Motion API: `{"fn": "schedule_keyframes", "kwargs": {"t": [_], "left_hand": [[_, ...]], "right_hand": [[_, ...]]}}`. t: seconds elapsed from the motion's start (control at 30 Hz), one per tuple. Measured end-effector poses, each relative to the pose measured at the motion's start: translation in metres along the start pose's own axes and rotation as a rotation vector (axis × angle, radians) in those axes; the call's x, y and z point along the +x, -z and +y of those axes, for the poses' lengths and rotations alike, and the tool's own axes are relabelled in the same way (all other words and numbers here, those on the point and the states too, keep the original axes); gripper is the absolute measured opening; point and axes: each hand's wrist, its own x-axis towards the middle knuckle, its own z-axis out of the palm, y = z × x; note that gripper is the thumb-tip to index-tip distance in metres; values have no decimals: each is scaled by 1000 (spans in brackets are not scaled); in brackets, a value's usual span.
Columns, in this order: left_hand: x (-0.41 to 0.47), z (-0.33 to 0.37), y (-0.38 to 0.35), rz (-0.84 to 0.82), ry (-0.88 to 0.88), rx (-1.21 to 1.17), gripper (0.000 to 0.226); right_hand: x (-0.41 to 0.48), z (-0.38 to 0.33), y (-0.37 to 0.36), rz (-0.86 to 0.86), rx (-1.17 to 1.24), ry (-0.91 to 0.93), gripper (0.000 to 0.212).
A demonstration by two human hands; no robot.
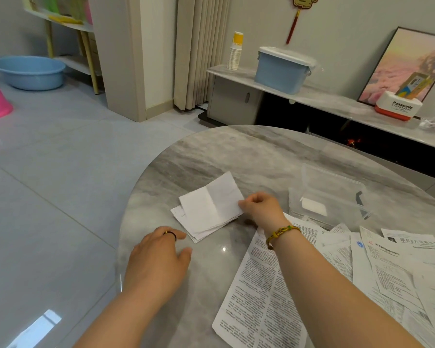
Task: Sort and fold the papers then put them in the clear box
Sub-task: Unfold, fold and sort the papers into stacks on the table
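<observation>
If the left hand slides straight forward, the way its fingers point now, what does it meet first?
Probably the near corner of the folded papers, lying just beyond the fingertips of the left hand. Both appear to rest on the table, so contact seems likely.

Folded papers [209,209] left of clear box [337,197], loose sheets [387,267] before box

This is a living room in a home. Beyond the round marble counter [211,156], a low cabinet [236,101] runs along the wall. It carries stacked paper cups [235,54], a blue lidded bin [280,71] and a leaning framed picture [407,59]. A red knot ornament [295,18] hangs above. Left of the counter are a pleated curtain [199,46], a blue basin [28,71] and a shelf [68,26], on grey floor tiles [48,172].
</observation>
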Motion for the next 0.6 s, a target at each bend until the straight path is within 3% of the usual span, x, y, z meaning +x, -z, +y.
{"fn": "schedule_keyframes", "kwargs": {"t": [0.13,0.23,0.33,0.47,0.6], "left_hand": [[-1,8,8,160,41,-294,34],[-4,14,13,197,19,-482,45],[-5,18,16,134,56,-697,50],[-7,19,18,-73,77,-869,14],[-8,18,20,-106,151,-965,19]], "right_hand": [[-20,-24,30,-91,221,141,29],[-35,-42,49,-231,237,201,25],[-47,-49,58,-394,203,202,24],[-56,-45,53,-464,174,171,23],[-60,-31,42,-500,311,65,10]]}}
